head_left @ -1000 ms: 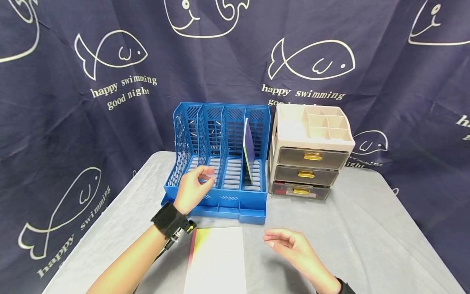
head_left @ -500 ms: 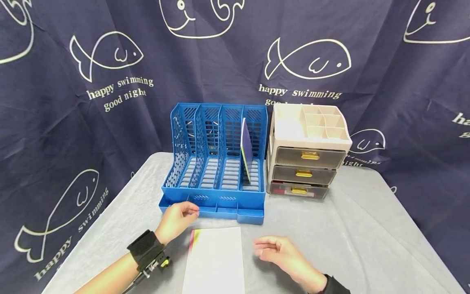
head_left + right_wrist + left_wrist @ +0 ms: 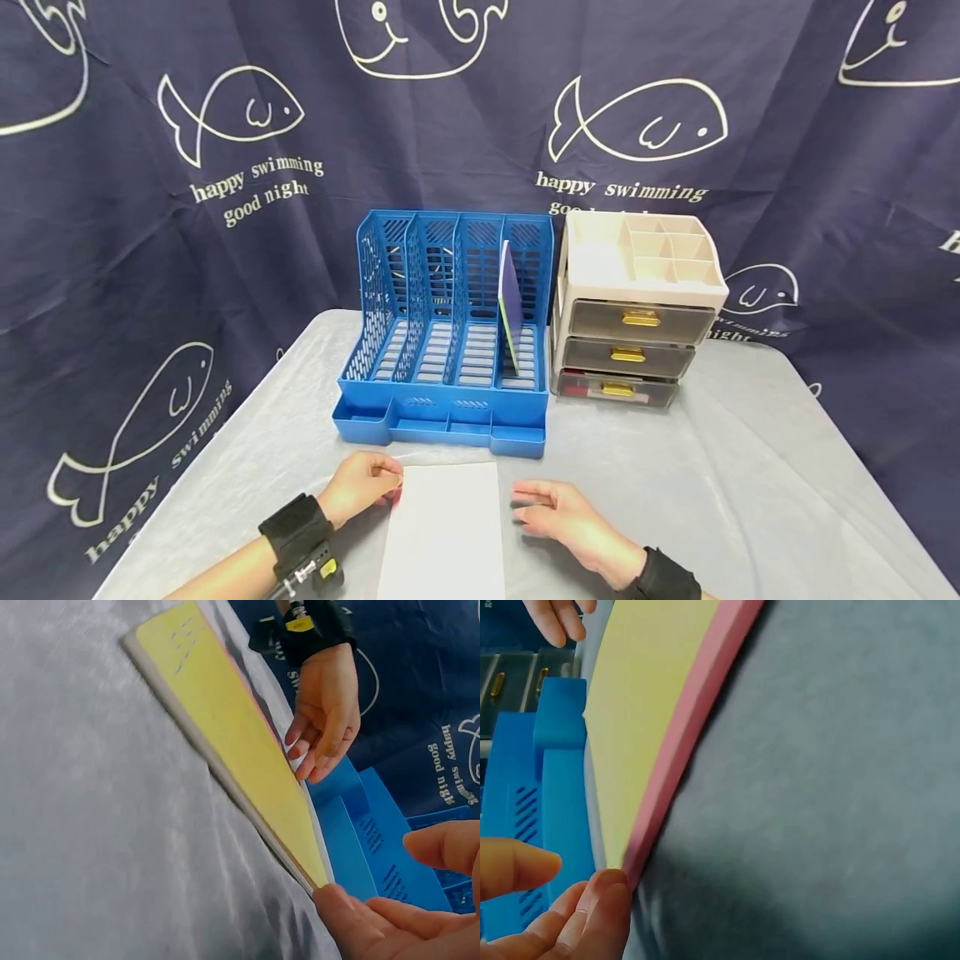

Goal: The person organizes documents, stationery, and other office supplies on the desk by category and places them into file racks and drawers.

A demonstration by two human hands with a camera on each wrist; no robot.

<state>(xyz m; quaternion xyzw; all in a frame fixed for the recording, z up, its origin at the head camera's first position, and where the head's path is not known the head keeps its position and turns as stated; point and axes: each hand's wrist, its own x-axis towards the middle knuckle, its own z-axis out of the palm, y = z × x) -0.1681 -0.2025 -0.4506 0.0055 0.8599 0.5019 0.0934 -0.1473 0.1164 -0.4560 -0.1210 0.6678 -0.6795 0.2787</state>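
Note:
A book with a yellow cover (image 3: pixel 656 690) and pink spine lies flat on the table, its cover washed out to white in the head view. My left hand (image 3: pixel 362 487) is at the book's far left corner. In the left wrist view its fingertips (image 3: pixel 609 889) meet the end of the spine, while the thumb stands apart. My right hand (image 3: pixel 573 527) hovers just off the book's right edge, fingers loosely bent and thumb apart. From the right wrist, a fingertip (image 3: pixel 334 900) overlaps the book's far right corner; contact cannot be told.
Behind the book stands a blue file rack (image 3: pixel 442 417) with upright compartments and small front trays. A thin purple book (image 3: pixel 511 304) leans in its rightmost compartment. To the rack's right is a cream drawer unit (image 3: pixel 641 283) with gold handles. A patterned dark curtain (image 3: pixel 247 250) hangs behind.
My left hand has come down from in front of the blue rack, towards me, to the book's left corner. My right hand has shifted slightly left, closer to the book's right edge.

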